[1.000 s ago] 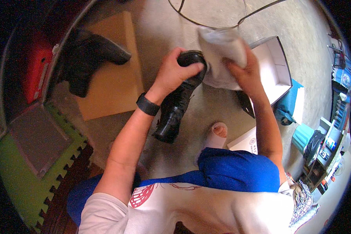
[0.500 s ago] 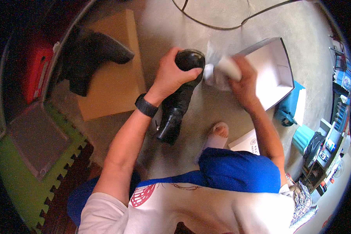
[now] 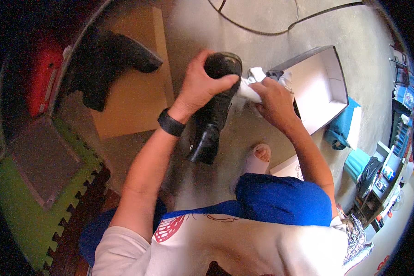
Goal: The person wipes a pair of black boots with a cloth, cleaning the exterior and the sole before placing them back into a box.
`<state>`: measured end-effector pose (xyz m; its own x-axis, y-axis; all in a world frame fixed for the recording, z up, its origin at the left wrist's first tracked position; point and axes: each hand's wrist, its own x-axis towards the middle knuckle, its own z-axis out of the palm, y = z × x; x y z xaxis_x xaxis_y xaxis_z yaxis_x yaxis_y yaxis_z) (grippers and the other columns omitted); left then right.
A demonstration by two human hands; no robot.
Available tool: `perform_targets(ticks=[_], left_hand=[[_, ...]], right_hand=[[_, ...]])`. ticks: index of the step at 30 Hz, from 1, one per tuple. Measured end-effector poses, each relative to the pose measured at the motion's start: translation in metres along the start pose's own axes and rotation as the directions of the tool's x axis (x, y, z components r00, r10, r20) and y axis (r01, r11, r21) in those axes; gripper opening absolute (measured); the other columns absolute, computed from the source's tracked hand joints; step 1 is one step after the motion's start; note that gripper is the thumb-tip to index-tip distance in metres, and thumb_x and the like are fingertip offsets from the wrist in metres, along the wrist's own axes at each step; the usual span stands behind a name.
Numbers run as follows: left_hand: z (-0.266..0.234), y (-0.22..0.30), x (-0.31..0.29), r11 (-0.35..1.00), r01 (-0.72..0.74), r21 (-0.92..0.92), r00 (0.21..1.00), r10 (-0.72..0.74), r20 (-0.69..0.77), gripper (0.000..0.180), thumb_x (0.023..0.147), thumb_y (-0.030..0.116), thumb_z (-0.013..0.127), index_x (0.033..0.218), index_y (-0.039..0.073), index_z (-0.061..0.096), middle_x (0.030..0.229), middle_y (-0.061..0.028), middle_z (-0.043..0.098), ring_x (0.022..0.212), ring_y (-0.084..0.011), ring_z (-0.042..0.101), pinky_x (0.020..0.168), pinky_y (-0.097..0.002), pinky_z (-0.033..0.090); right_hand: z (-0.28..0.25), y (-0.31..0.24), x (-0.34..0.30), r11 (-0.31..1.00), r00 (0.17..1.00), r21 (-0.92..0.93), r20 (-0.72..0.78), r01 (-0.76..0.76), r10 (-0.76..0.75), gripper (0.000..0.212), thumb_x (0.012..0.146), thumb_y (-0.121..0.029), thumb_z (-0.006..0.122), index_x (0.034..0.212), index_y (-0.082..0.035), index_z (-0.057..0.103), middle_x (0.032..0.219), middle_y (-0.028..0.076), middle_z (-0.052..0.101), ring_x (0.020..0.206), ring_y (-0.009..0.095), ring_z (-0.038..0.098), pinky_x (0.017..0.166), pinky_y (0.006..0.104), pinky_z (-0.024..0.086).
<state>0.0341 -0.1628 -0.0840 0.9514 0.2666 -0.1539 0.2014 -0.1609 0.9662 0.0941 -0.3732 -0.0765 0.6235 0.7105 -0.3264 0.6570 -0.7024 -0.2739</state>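
Note:
My left hand (image 3: 198, 86) grips a black ankle boot (image 3: 214, 110) by its toe, fingers and thumb wrapped round the front. The boot's heel end points down toward me. On its right, my right hand (image 3: 277, 102) is closed round a white, soft-looking thing (image 3: 249, 93), whose exact kind I cannot make out. Its tip is against or very close to the boot's side. Crumpled white and grey material (image 3: 257, 73) shows just beyond my right fingers. Another dark boot (image 3: 124, 55) lies at the left on a brown cardboard box (image 3: 133, 108).
A white-lined open box (image 3: 319, 89) stands at the right, with a teal container (image 3: 338, 129) and a light-blue bin (image 3: 356, 163) beyond. A pale flat box (image 3: 287, 168) lies by my slippered foot (image 3: 257, 158). A dark hoop (image 3: 267, 33) lies ahead; green foam mat (image 3: 73, 202) spreads left.
My right hand, blurred before, has brought the white thing leftward and down to the boot's side. The boot's heel end has shifted slightly, while my left hand keeps its grip on the toe.

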Motion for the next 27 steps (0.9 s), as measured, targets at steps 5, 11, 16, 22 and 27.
perform_targets(ticks=[5,11,16,22,27], left_hand=[[0.008,0.0,0.004,0.998,-0.012,0.062,0.999,0.015,-0.041,0.043,0.064,0.019,0.078,0.098,0.003,0.056,0.088,-0.0064,0.064,0.08,-0.0154,0.061,0.076,-0.0295,0.049],[0.016,0.003,-0.001,0.992,-0.078,0.103,0.997,0.079,0.003,0.044,0.062,0.019,0.077,0.097,0.005,0.054,0.085,-0.0054,0.063,0.079,-0.0155,0.06,0.075,-0.0298,0.048],[0.023,0.0,-0.003,0.989,-0.105,0.1,0.993,0.109,-0.033,0.044,0.062,0.019,0.078,0.096,0.006,0.053,0.085,-0.0047,0.06,0.08,-0.0147,0.057,0.074,-0.0296,0.047],[0.024,0.005,-0.004,0.989,-0.079,0.128,0.996,0.083,-0.025,0.046,0.061,0.02,0.078,0.096,0.005,0.052,0.086,-0.0055,0.058,0.081,-0.0155,0.056,0.076,-0.0298,0.046],[0.024,0.008,-0.006,0.986,-0.1,0.134,0.994,0.104,-0.025,0.048,0.06,0.021,0.078,0.096,0.005,0.052,0.087,-0.0065,0.058,0.082,-0.0178,0.056,0.077,-0.031,0.046]], right_hand=[[-0.019,0.004,0.018,0.821,0.948,0.549,-0.316,0.158,0.029,0.031,0.079,-0.013,0.065,0.109,-0.009,0.062,0.106,0.013,0.061,0.096,0.024,0.06,0.08,0.0353,0.048],[-0.028,-0.022,0.025,-0.159,0.98,0.987,0.06,-0.029,0.191,0.047,0.082,-0.015,0.052,0.125,0.003,0.05,0.117,0.014,0.057,0.107,0.023,0.053,0.099,0.033,0.037],[-0.017,-0.032,0.027,-0.401,0.993,0.916,0.069,-0.027,0.092,0.045,0.081,-0.012,0.049,0.123,0.005,0.048,0.116,0.015,0.056,0.109,0.023,0.052,0.099,0.0322,0.037],[-0.018,-0.032,0.026,-0.478,0.992,0.876,0.108,-0.062,0.071,0.041,0.083,-0.012,0.049,0.12,0.006,0.05,0.114,0.015,0.056,0.107,0.022,0.053,0.097,0.0317,0.039],[-0.016,-0.029,0.026,-0.487,0.984,0.869,0.153,-0.088,0.096,0.038,0.083,-0.011,0.051,0.117,0.005,0.052,0.109,0.013,0.059,0.103,0.021,0.055,0.095,0.0309,0.041]])
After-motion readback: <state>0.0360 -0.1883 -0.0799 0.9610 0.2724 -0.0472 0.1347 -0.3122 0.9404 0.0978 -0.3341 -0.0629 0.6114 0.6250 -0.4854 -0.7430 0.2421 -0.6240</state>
